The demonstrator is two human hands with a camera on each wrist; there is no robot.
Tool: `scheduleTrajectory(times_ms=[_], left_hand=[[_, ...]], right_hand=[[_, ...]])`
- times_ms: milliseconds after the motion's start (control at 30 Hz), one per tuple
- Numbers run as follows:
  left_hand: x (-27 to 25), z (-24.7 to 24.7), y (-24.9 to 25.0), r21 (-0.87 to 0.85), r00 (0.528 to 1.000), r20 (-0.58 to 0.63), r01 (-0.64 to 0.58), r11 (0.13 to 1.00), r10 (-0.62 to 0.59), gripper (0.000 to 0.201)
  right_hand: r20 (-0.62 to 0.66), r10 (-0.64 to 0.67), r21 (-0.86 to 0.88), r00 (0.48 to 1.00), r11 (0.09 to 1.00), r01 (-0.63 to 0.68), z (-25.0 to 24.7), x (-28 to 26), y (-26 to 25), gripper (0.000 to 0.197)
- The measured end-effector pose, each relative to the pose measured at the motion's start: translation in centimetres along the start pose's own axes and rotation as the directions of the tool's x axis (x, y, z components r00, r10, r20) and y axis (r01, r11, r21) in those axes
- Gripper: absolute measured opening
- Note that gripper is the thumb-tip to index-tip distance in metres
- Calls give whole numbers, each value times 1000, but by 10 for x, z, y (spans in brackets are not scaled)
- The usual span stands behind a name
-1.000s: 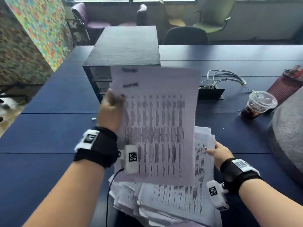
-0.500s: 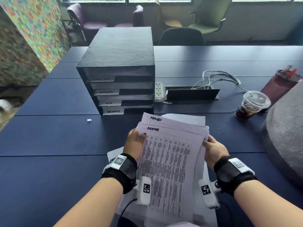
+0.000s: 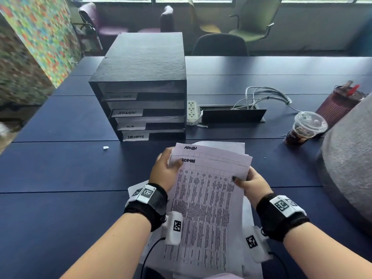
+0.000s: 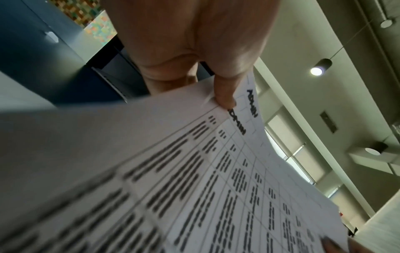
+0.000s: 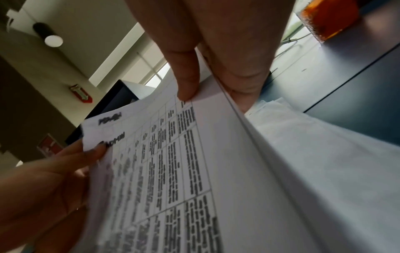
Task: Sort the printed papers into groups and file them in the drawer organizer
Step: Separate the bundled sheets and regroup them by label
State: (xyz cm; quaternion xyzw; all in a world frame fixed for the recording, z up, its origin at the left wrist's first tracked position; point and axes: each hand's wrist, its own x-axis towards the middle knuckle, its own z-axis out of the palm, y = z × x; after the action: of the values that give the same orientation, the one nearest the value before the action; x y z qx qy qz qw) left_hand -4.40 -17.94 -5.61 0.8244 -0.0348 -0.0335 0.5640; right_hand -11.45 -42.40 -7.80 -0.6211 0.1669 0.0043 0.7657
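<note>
From the head view, the person holds a small sheaf of ADMIN sheets [image 3: 209, 190] over the blue table [image 3: 60, 168], just short of the drawer organizer [image 3: 145, 87], which stands at about eleven o'clock from the papers. The left hand [image 3: 163, 172] pinches the sheaf's upper left corner, thumb on top; the right hand [image 3: 251, 184] pinches its right edge at three o'clock. Beneath lies a loose pile of other papers [image 3: 249, 248]. The organizer's second slot carries an ADMIN label [image 3: 127, 112]. An iced drink cup [image 3: 304, 129] sits well apart at two o'clock, with a power strip [image 3: 191, 112] just beside the organizer.

From the left wrist view, the thumb [image 4: 223, 95] presses down on the top sheet beside the handwritten heading, fingers hidden underneath.

From the right wrist view, the thumb [image 5: 186, 82] lies on the printed face and the fingers curl under, so the sheaf is clamped edge-on.

These sheets look light, limp and slick against each other; the two tops are already staggered. I'd judge a two-sided hold near the leading corners best, squaring the edges first, so the floppy front doesn't buckle against the slot's lip.
</note>
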Motion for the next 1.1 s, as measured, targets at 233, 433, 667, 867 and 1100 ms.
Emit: scheduleTrajectory(times_ms=[233, 433, 667, 867, 1100], left_hand=[[0, -9, 17, -171, 988, -143, -81, 982, 57, 14], [15, -28, 45, -348, 946, -301, -223, 911, 118, 24], [29, -49, 47, -621, 906, -401, -160, 767, -136, 16], [21, -65, 31, -507, 957, -270, -53, 860, -101, 28], [3, -69, 7, -73, 982, -114, 141, 987, -149, 26]], right_hand=[[39, 17, 52, 999, 998, -19, 2, 0, -6, 85], [71, 71, -152, 995, 987, -59, 1, -8, 4, 55], [-59, -7, -228, 998, 974, -7, -24, -9, 4, 29], [-259, -226, -111, 939, 973, 204, -38, 0, -54, 19], [-168, -358, 37, 918, 929, 369, -18, 2, -106, 33]])
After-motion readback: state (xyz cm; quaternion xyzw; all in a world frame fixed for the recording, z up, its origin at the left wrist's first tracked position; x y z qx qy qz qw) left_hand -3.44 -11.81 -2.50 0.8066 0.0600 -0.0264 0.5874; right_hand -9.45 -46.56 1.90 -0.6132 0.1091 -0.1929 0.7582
